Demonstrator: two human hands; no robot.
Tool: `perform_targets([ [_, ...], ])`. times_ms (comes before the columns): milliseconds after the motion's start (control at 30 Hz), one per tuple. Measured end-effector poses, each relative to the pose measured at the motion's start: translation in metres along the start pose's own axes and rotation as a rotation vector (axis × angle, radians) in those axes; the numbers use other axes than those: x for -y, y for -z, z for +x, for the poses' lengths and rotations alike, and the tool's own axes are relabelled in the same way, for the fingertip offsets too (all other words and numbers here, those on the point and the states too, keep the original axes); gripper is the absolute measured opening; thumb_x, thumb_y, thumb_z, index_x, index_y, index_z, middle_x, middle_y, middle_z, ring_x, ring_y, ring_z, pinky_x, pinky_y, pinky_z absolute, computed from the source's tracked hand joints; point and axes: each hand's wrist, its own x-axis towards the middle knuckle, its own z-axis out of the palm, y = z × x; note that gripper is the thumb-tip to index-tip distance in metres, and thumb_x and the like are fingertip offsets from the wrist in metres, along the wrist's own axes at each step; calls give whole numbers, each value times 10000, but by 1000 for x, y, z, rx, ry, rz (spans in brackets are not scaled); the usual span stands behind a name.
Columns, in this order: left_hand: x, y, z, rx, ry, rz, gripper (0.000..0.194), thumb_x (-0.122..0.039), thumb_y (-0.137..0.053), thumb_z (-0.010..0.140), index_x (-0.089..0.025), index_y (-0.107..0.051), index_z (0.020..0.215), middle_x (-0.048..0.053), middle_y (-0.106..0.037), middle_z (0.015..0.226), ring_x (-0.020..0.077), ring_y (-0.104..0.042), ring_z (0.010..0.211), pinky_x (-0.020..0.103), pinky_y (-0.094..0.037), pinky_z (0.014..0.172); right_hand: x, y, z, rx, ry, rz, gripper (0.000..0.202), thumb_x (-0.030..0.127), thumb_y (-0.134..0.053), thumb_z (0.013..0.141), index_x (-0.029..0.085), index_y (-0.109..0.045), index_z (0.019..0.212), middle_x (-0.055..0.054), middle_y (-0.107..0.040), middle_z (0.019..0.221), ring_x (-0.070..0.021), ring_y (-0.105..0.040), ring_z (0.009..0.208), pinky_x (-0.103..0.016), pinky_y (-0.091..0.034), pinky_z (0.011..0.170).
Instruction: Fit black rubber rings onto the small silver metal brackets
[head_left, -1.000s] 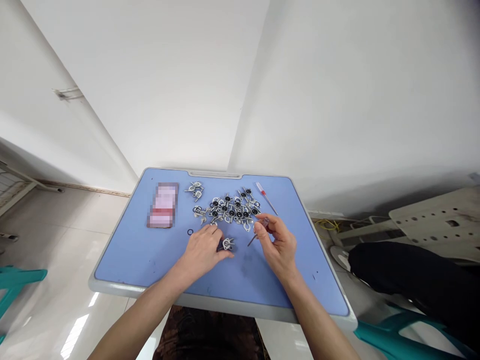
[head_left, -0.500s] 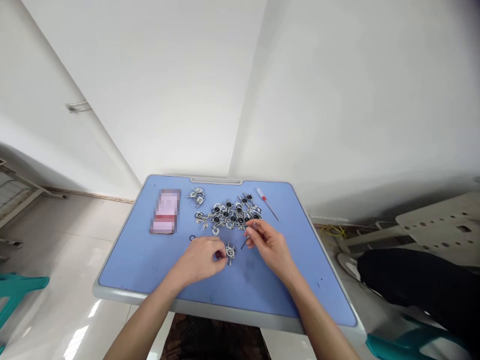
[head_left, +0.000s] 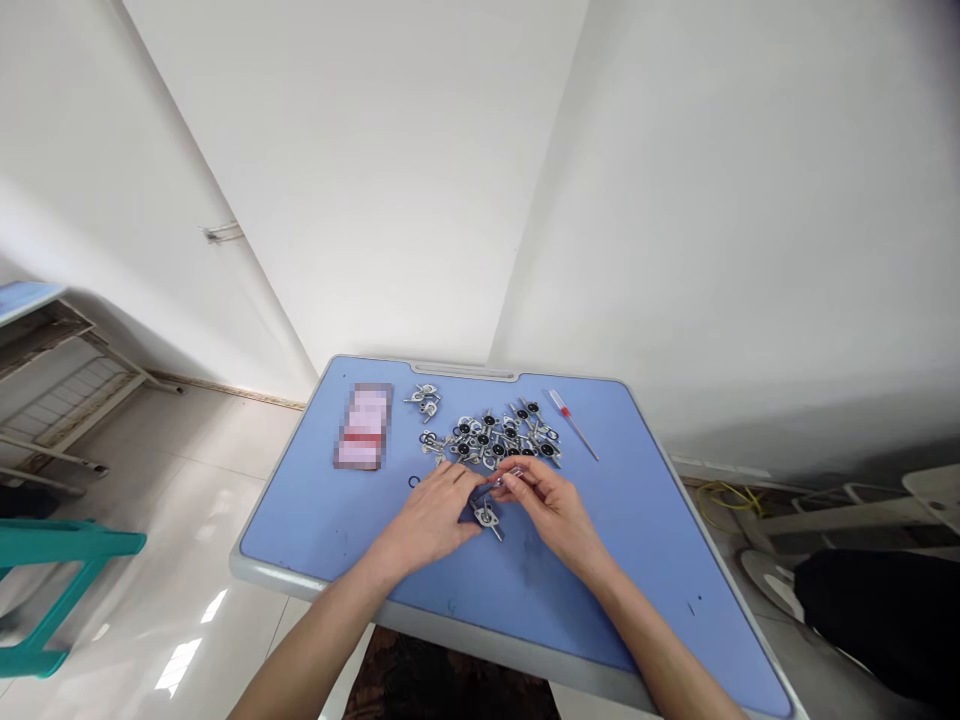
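Observation:
My left hand (head_left: pixel 431 512) is over the blue table, its thumb and fingers closed at the near side of a small metal flange fitting (head_left: pixel 487 517) with stubs sticking out. Between finger and thumb, my right hand (head_left: pixel 553 507) pinches a slim rod-like tool (head_left: pixel 511 478); its exact kind is hard to make out. The tool slants down toward the left fingertips, just above the fitting. Behind both hands lies a pile of similar metal fittings (head_left: pixel 498 450), many with black round centres. Left of my left hand is a black rubber ring (head_left: pixel 414 482).
A phone (head_left: pixel 364 425) with a blurred screen lies on the blue tabletop (head_left: pixel 315 520) at the left. Several metal fittings (head_left: pixel 427 398) form a small group at the back. A screwdriver (head_left: pixel 574 424) with a clear and red handle lies at the right. A green stool (head_left: pixel 71 545) stands left.
My right hand has brought the slim tool leftward to the fitting, and the two hands are now close together. The whole view has shifted, with the table appearing further right.

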Motion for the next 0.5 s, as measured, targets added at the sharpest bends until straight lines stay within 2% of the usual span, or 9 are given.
perform_targets([
  [100,-1,5,-1,7,20,-8,426,-210,-684,741,-198,-519,1133,52,-587,1067,231,-520,1044,399,-401,957,4,1,0,-47,32,11,284,473,-579,834,215,-581,952,-36,-672,818,-180,-656,721,-352,-570,712],
  [200,1,16,-3,-4,38,-81,436,-271,-707,724,-201,-537,1119,48,-586,1083,224,-520,1044,380,-417,943,7,8,0,-168,70,46,278,464,-582,839,211,-593,952,-28,-648,780,-157,-617,683,-300,-559,634],
  [267,5,21,-2,-50,56,-110,337,-258,-644,790,-208,-552,1110,37,-593,1069,199,-531,1020,351,-435,920,8,14,0,-250,85,84,277,459,-595,834,205,-599,945,-22,-635,754,-141,-590,637,-277,-541,591],
  [333,11,20,0,-141,105,-49,217,-165,-522,862,-211,-579,1067,34,-603,1039,189,-535,1009,345,-442,903,8,19,1,-309,87,120,273,451,-610,827,199,-606,930,-17,-629,742,-128,-569,592,-267,-523,563],
  [400,16,15,3,-205,152,110,278,-80,-472,861,-202,-591,1080,52,-590,1079,209,-512,1054,378,-423,932,9,21,1,-340,88,149,270,447,-625,817,196,-611,913,-13,-626,733,-117,-554,557,-258,-504,537],
  [500,22,4,7,-190,145,240,297,-75,-482,862,-187,-588,1116,64,-574,1088,219,-509,1039,382,-436,914,9,22,3,-335,85,166,276,454,-643,800,196,-610,894,-3,-622,711,-105,-534,517,-247,-478,505],
])
